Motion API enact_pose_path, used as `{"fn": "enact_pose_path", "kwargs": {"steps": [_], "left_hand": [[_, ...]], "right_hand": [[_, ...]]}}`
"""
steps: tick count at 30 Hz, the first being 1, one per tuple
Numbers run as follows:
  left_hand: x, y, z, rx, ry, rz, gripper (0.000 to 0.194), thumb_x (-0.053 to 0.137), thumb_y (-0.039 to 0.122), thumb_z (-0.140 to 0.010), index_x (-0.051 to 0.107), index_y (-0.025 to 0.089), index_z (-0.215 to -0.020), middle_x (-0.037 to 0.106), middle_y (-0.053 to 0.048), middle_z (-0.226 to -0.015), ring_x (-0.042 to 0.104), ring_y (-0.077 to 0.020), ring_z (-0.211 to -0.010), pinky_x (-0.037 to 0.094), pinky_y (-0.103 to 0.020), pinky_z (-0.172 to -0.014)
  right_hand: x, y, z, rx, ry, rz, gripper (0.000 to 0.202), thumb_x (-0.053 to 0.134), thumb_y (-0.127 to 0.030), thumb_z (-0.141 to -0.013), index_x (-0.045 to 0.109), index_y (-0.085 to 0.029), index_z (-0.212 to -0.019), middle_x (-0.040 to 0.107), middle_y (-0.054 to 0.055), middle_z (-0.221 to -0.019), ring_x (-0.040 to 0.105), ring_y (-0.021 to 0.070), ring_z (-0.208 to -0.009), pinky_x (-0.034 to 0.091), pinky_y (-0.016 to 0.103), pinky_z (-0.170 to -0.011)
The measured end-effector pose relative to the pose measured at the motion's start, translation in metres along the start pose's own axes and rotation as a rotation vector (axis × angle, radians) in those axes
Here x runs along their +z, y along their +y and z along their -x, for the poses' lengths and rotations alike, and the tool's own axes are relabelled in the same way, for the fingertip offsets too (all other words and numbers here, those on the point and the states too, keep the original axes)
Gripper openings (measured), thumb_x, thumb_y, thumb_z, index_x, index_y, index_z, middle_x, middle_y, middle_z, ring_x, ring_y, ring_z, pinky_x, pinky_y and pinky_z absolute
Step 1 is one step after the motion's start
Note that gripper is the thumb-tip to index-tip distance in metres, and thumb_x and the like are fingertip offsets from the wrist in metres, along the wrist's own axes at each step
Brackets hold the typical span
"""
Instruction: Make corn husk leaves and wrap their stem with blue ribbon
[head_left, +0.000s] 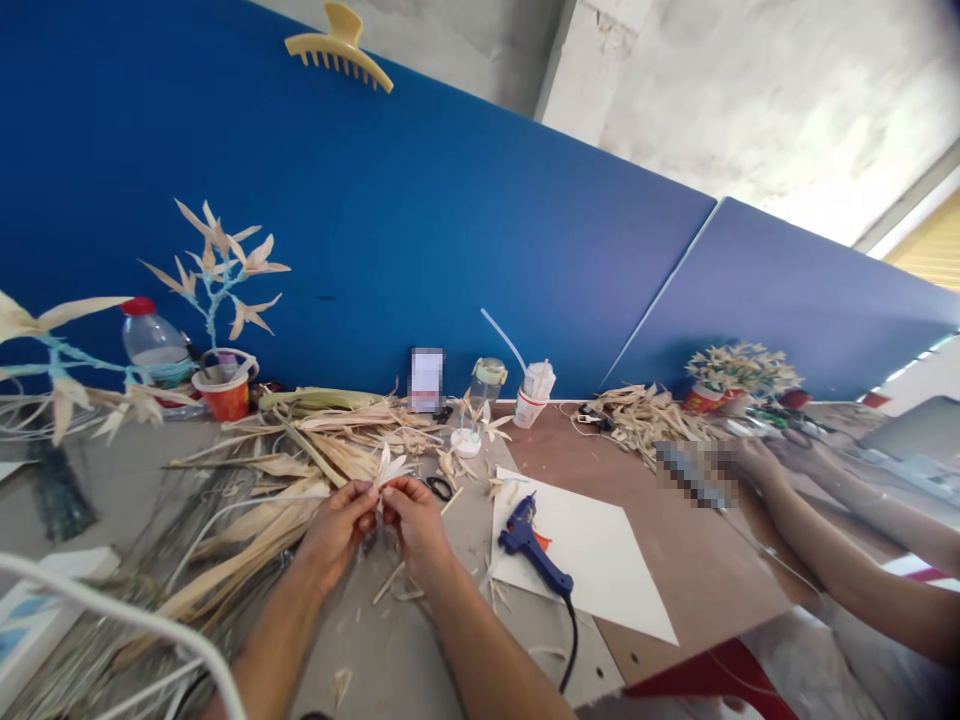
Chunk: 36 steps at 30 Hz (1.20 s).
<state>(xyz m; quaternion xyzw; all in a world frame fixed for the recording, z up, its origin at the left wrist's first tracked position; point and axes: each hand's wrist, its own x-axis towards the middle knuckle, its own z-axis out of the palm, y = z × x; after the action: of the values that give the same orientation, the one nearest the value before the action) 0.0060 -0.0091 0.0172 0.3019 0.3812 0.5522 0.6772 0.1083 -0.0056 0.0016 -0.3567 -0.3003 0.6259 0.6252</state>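
Near the middle of the table, my left hand point(346, 518) and my right hand point(411, 512) meet with fingers pinched around the base of a small pale husk flower point(390, 466). Its pointed petals rise above the fingertips. Dried corn husks point(262, 530) spread out beside my left hand. Just beyond my right hand lie black-handled scissors point(439, 488). To the right, a blue glue gun point(534, 548) rests on a white sheet point(600, 560). Behind the hands, a white round base point(466, 442) stands near more husk petals.
Husk flower branches stand at the left by a red-capped bottle point(154, 345) and a red cup point(225, 395). A phone point(427, 382), a jar point(487, 380) and a cup with a straw point(529, 400) line the blue partition point(420, 230). Another person's arms point(810, 530) reach in at right.
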Motion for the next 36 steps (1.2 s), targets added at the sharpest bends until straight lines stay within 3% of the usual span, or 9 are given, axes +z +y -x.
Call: {"fn": "enact_pose_path", "kwargs": {"steps": [5,13,21,27,36], "left_hand": [[0.001,-0.003,0.002,-0.021,-0.063,-0.023,0.028,0.081,0.03,-0.057,0.06,0.014,-0.064,0.054,0.005,-0.052,0.039,-0.0033,-0.045,0.03,-0.014,-0.043],[0.0,-0.003,0.002,0.007,-0.096,-0.023,0.026,0.083,0.026,-0.055,0.061,0.015,-0.063,0.059,0.003,-0.056,0.046,-0.0056,-0.049,0.038,-0.016,-0.05],[-0.003,0.006,0.001,0.015,-0.073,-0.02,0.022,0.082,0.022,-0.056,0.063,0.014,-0.065,0.062,0.001,-0.06,0.047,-0.0052,-0.05,0.04,-0.015,-0.052],[-0.001,0.008,0.004,0.015,-0.068,-0.015,0.021,0.08,0.021,-0.058,0.062,0.013,-0.066,0.059,0.001,-0.058,0.05,-0.0075,-0.052,0.043,-0.019,-0.056],[0.0,0.01,0.003,0.115,-0.029,-0.046,0.029,0.082,0.031,-0.056,0.059,0.014,-0.065,0.055,0.003,-0.061,0.04,-0.0049,-0.049,0.033,-0.016,-0.047]], "right_hand": [[-0.004,0.003,-0.003,0.048,-0.019,-0.059,0.01,0.069,-0.016,-0.059,0.059,-0.016,-0.061,0.056,-0.006,-0.051,0.042,0.0049,-0.042,0.031,0.018,-0.045],[-0.01,0.001,-0.007,0.143,-0.168,-0.13,0.014,0.072,-0.015,-0.055,0.06,-0.016,-0.062,0.061,-0.003,-0.053,0.048,0.0075,-0.043,0.037,0.019,-0.046],[-0.009,-0.013,-0.004,0.131,-0.247,-0.232,0.008,0.069,-0.014,-0.064,0.061,-0.017,-0.067,0.062,-0.002,-0.061,0.05,0.0083,-0.049,0.043,0.02,-0.051],[-0.007,-0.012,-0.002,0.18,-0.211,-0.2,0.01,0.069,-0.012,-0.059,0.064,-0.016,-0.067,0.062,-0.001,-0.059,0.049,0.0079,-0.048,0.04,0.019,-0.049],[-0.008,-0.022,-0.002,0.191,-0.125,-0.224,0.016,0.067,-0.015,-0.058,0.066,-0.016,-0.074,0.057,-0.003,-0.055,0.046,0.0074,-0.046,0.037,0.02,-0.048]]}}
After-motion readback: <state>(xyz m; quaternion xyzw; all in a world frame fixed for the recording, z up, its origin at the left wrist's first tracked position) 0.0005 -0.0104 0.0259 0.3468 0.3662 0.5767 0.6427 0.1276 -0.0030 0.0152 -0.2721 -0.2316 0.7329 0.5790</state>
